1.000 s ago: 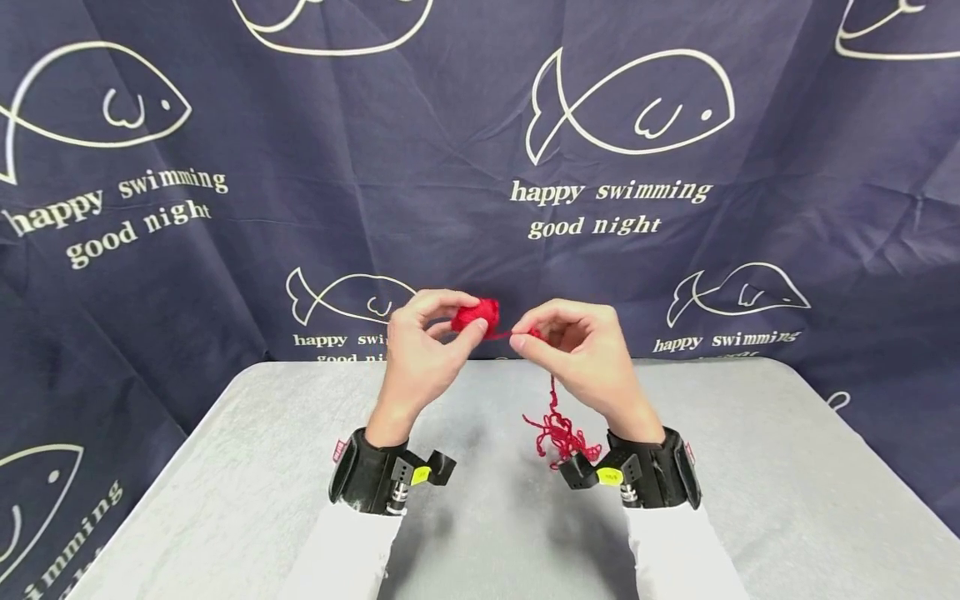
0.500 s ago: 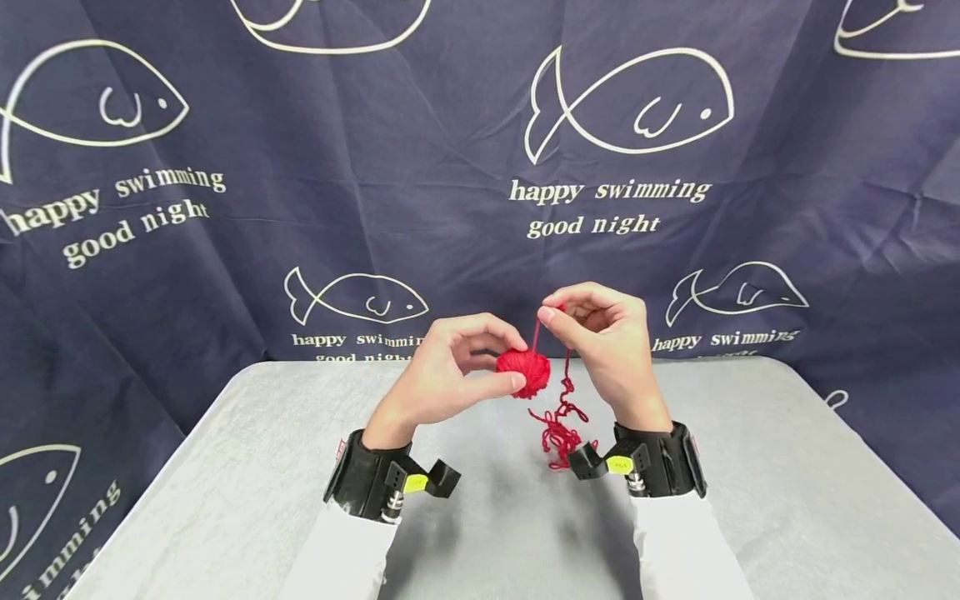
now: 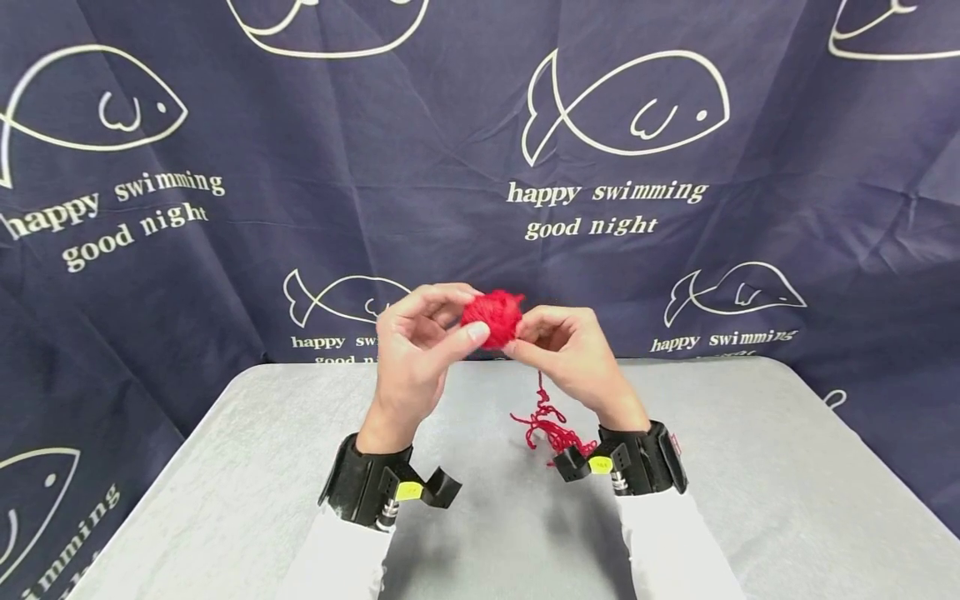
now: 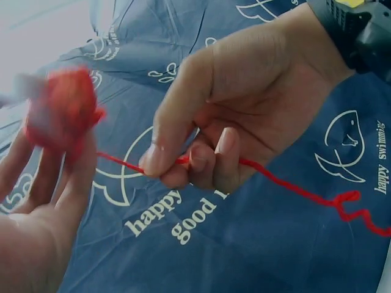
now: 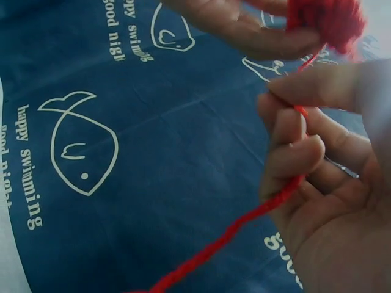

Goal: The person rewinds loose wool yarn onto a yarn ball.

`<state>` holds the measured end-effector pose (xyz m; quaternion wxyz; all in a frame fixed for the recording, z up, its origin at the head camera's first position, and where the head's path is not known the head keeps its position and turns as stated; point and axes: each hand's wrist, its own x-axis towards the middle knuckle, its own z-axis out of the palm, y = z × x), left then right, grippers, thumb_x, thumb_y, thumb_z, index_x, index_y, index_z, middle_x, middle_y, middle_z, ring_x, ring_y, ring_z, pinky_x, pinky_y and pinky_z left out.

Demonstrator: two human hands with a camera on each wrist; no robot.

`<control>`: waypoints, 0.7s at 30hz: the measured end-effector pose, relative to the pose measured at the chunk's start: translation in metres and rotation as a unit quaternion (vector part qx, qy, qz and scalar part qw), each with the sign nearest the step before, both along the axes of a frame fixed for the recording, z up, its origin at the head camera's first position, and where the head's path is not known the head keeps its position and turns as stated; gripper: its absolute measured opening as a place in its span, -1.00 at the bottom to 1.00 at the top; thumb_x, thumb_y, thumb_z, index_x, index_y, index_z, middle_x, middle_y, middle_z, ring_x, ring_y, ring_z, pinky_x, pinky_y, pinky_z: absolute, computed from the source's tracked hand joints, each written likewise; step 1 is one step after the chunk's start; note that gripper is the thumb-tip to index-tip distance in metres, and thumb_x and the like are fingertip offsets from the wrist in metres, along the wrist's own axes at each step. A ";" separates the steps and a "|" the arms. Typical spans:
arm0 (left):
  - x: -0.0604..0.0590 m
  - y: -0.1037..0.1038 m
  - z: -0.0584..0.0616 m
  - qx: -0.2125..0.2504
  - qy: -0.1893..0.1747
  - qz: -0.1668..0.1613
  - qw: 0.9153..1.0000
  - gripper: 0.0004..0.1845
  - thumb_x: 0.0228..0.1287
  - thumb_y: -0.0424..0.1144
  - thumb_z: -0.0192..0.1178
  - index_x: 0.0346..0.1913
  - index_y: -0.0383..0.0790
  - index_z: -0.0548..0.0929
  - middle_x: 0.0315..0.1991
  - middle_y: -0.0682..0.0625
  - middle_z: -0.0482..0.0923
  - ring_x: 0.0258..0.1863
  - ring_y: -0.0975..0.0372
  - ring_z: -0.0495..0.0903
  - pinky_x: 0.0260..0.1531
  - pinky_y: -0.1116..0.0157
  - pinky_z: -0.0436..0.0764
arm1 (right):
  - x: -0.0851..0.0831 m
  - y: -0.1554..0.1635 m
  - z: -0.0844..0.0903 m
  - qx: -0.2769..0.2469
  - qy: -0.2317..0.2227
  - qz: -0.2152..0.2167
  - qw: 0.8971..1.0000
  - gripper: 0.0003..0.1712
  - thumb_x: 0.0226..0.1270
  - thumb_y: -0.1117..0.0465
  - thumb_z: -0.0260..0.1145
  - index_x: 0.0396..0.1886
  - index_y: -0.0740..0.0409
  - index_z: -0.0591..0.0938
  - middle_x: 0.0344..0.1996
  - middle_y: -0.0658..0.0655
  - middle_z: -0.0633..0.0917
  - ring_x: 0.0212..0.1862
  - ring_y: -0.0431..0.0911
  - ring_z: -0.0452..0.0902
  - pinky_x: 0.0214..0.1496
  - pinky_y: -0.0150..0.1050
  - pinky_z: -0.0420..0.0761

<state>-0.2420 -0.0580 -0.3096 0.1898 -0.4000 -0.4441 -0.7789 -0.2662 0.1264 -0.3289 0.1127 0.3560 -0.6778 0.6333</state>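
- Overall, backdrop [image 3: 225,275]: dark navy cloth hung behind the work area, printed with white fish outlines and the words "happy swimming good night"; it fills the far side of every view.
- Table [image 3: 787,500]: grey, matte top, set against the foot of the backdrop; it bears only the loose yarn.
- Sleeves and wrist mounts: white sleeves at the near edge of the head view, each ending in a black wrist mount [image 3: 367,492] with a yellow tab.
- Left hand [image 3: 412,358]: raised above the table, palm toward the person, thumb and fingertips curled round the yarn ball, which sits at the fingertips and not in the palm.
- Right hand [image 3: 573,354]: raised just beside the left, touching or all but touching the ball; thumb and forefinger pinch the strand close to the ball, and the remaining fingers curl over the strand as it passes through the hand.
- Yarn ball [image 3: 492,317]: small, red, roundish, held in the air between the two hands, well above the table.
- Loose yarn [image 3: 551,429]: red, kinked tangle lying on the table near the right wrist.
- Strand [image 4: 122,163]: single red thread, taut from the ball to the right hand's pinch, then hanging slack from the hand to the tangle.
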 end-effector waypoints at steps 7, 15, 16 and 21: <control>-0.011 -0.005 -0.002 0.032 -0.031 0.114 0.992 -0.72 -0.08 -0.64 0.30 -0.21 -0.54 0.60 -0.28 -0.21 0.61 -0.33 0.06 0.64 -0.26 0.22 0.66 | 0.010 -0.003 0.006 0.032 0.025 0.012 0.999 -0.90 0.06 0.42 0.40 -0.39 0.24 0.67 -0.55 0.15 0.64 -0.55 -0.03 0.47 -0.58 -0.31 0.47; -0.021 -0.010 -0.013 -0.143 -0.023 0.207 0.968 -0.72 -0.13 -0.53 0.42 -0.25 -0.41 0.66 -0.25 -0.15 0.59 -0.29 0.09 0.65 -0.22 0.18 0.65 | 0.020 0.001 0.016 -0.039 0.053 -0.037 0.997 -0.89 0.03 0.49 0.38 -0.42 0.30 0.66 -0.55 0.14 0.64 -0.57 -0.06 0.46 -0.56 -0.35 0.48; -0.021 -0.010 -0.014 -0.168 -0.024 0.203 0.964 -0.72 -0.13 -0.51 0.43 -0.26 -0.39 0.67 -0.26 -0.13 0.59 -0.29 0.11 0.65 -0.22 0.19 0.65 | 0.020 0.002 0.017 -0.048 0.056 -0.046 0.996 -0.90 0.03 0.49 0.38 -0.41 0.30 0.66 -0.55 0.14 0.64 -0.57 -0.06 0.46 -0.56 -0.36 0.49; -0.018 -0.011 -0.016 -0.267 -0.023 0.109 0.957 -0.73 -0.13 -0.50 0.43 -0.27 -0.34 0.67 -0.28 -0.10 0.60 -0.32 0.13 0.63 -0.21 0.21 0.65 | 0.019 0.006 0.018 -0.091 0.051 -0.082 0.991 -0.92 0.06 0.44 0.39 -0.40 0.32 0.66 -0.58 0.15 0.62 -0.63 -0.11 0.38 -0.64 -0.38 0.38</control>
